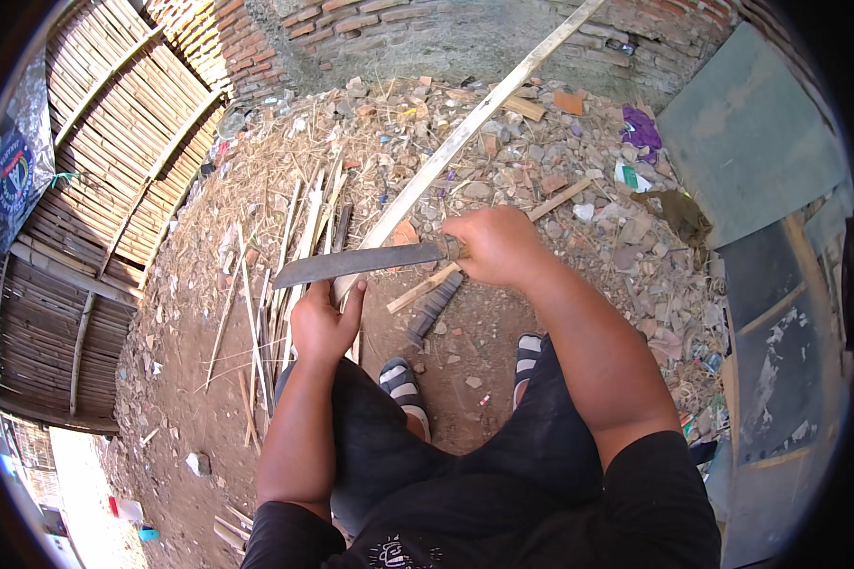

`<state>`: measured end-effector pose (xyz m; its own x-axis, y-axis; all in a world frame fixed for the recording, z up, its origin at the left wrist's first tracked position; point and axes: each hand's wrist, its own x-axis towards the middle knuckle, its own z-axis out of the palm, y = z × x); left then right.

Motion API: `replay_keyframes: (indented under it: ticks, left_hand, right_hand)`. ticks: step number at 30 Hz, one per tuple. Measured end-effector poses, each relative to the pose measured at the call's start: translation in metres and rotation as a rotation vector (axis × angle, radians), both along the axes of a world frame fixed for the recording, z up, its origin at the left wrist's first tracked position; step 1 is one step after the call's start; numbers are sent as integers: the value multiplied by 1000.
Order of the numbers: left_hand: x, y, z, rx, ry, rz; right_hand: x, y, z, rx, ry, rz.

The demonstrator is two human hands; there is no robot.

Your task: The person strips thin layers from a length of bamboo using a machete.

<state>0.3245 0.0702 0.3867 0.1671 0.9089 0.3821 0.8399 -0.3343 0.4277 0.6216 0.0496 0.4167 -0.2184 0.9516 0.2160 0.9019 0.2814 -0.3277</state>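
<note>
In my right hand (493,247) I hold a machete (361,261) by its handle, fingers wrapped round it. Its long, dark, broad blade points left and crosses over a long pale bamboo strip (465,128). The strip slants from my lap up and right towards the brick wall. My left hand (321,324) grips the strip's near end just below the blade, thumb on one side and fingers on the other. The fingertips are partly hidden by the blade and strip. Between my feet and the blade lies a dark banded piece (435,309), maybe a sheath, beside a short wood piece (422,288).
Several split bamboo strips (299,237) lie on the ground to my left. Rubble and dry straw (541,156) cover the soil ahead, up to a brick wall (380,47). A bamboo panel (114,123) stands at left, grey boards (754,133) at right. My sandalled feet (403,384) are below.
</note>
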Motion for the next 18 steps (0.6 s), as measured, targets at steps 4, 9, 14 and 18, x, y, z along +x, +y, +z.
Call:
replay_keyframes:
  ticks: [4, 9, 14, 18]
  left_hand:
    - [3, -2, 4, -60, 19, -5]
    - [4, -4, 4, -179, -41, -47]
    - [6, -3, 3, -224, -98, -126]
    - [1, -2, -10, -133, -312, -260]
  right_hand:
    - [25, 5, -6, 73, 254, -165]
    - [35, 5, 0, -8, 344, -241]
    - [12, 8, -11, 11, 187, -32]
    - [-1, 5, -1, 62, 71, 39]
